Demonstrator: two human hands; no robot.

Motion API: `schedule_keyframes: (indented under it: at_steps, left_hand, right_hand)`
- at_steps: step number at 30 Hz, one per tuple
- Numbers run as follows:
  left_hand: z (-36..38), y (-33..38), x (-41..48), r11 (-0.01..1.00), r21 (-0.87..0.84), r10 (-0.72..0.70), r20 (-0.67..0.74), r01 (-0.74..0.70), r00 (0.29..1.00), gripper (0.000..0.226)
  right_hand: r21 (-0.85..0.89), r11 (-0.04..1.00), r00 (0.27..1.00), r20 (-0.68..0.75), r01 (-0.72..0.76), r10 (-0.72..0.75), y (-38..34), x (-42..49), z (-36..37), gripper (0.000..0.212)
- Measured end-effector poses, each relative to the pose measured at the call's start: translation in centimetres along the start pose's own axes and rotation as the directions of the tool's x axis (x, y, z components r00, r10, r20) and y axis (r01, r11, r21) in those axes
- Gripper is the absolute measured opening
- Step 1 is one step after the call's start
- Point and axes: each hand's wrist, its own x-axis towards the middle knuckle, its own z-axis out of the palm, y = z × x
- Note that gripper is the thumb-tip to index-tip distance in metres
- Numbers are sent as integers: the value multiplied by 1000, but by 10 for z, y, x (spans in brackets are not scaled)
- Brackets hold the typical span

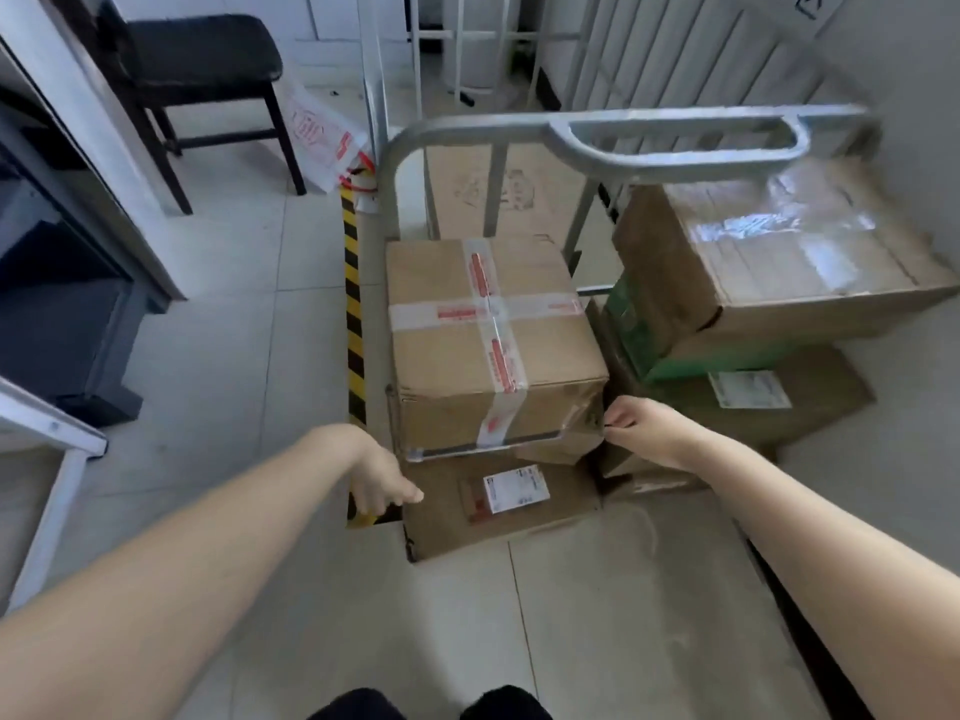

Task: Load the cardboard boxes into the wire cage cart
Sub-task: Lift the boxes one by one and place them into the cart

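**Both hands at the boxes by the cage cart**

At the bottom edge are two dark rounded shapes (363,705), the person's feet or knees; which one is unclear. Two bare forearms reach forward from there over the tiled floor (597,615), well apart.

The left hand (382,478) is at the top left edge of the labelled box (447,517). Its thumb points across that edge, and its fingers drop out of sight beside the box, so I cannot tell whether it grips. The right hand (641,428) has its fingers curled in against the crumpled lower right corner of the taped box (483,356). Whether they pinch the cardboard cannot be told.

The taped box is brown, crossed with white red-printed tape, and stands upright inside the grey tube frame of the wire cage cart (675,142). A thin metal rail (467,450) runs along its near bottom edge. The labelled box lies lower, just in front of and under that rail, and carries a white shipping label (515,491).

To the right of the taped box is a stack of cardboard. On top is a large box covered in shiny clear tape (779,241), under it a green-printed box (636,324), and at the bottom a flat box with a white label (826,402).

A flat cardboard sheet (478,187) stands behind the cart's upright bars. A yellow-and-black hazard strip (354,314) runs along the floor on the cart's left. Further left are a white bag with red print (317,137) and a black chair (197,59).
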Motion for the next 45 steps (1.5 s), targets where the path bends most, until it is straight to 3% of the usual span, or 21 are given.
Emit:
schedule_keyframes:
  at_steps: [2,7,12,14,17,19,21,27,35,45]
  left_hand:
    - [17,-11,72,998,-63,-11,39,14,999,79]
    - [25,-10,233,997,-75,13,-266,-34,964,89]
    - [38,-8,358,999,4,39,-621,-46,783,80]
    - [52,-10,387,987,-141,-35,-653,-76,756,94]
    - [64,-5,409,926,-319,-97,-713,-199,694,112]
    - [69,-2,415,886,-358,-121,-793,-294,598,114]
    - [74,-1,420,872,-352,-119,-827,-340,549,113]
    - [73,-4,431,898,-323,-64,-768,-299,637,114]
    - [69,0,423,921,-312,-72,-728,-235,682,114]
    - [60,4,423,953,-264,-76,-679,-146,730,111]
  right_hand:
    - [5,1000,999,31,-22,21,26,38,53,16]
    - [-127,990,993,-97,57,-70,81,123,170,25]
    - [-123,992,987,-161,-40,20,129,197,254,35]
    - [-36,979,960,-205,-201,189,145,213,275,49]
    - [157,922,908,-179,-353,378,167,225,295,89]
    - [256,881,884,-148,-398,443,178,230,306,107]
    - [251,879,866,-200,-406,458,186,237,320,115]
    - [249,888,880,-188,-386,435,201,253,330,121]
    - [46,873,873,-26,-485,486,197,260,316,122]
    - [62,862,863,-29,-503,505,193,255,319,121]
